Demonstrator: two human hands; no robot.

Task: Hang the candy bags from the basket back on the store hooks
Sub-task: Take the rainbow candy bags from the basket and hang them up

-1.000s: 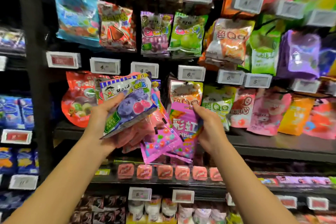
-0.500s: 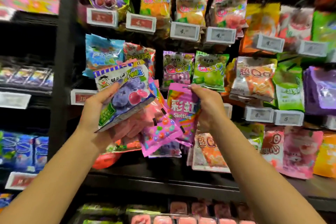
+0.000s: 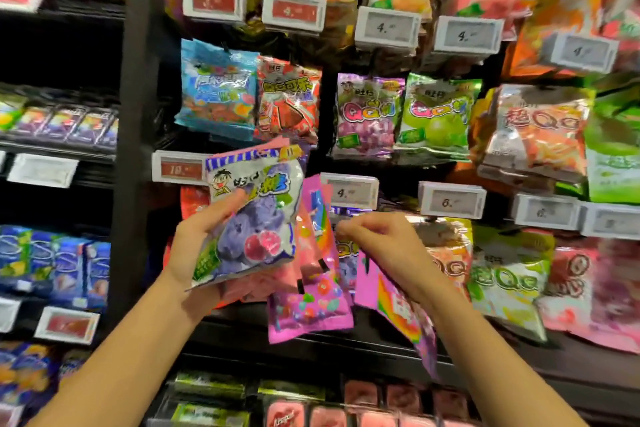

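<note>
**Two hands hold candy bags at a store rack**

The left hand (image 3: 201, 246) grips a fanned stack of candy bags, thumb pressed on the front one, a white and purple grape bag (image 3: 252, 222). Pink bags (image 3: 311, 295) splay out behind it, their lower edges hanging just right of this grip. The right hand (image 3: 384, 246) has its fingers curled, pinching the top edge of a magenta rainbow bag (image 3: 398, 308) that droops below the wrist. Between the two grips is a narrow gap. Directly above the right hand sits a price tag (image 3: 349, 191), with a dark open slot behind it. Hanging bags (image 3: 436, 114) crowd the rack above and right of both grips.
</note>
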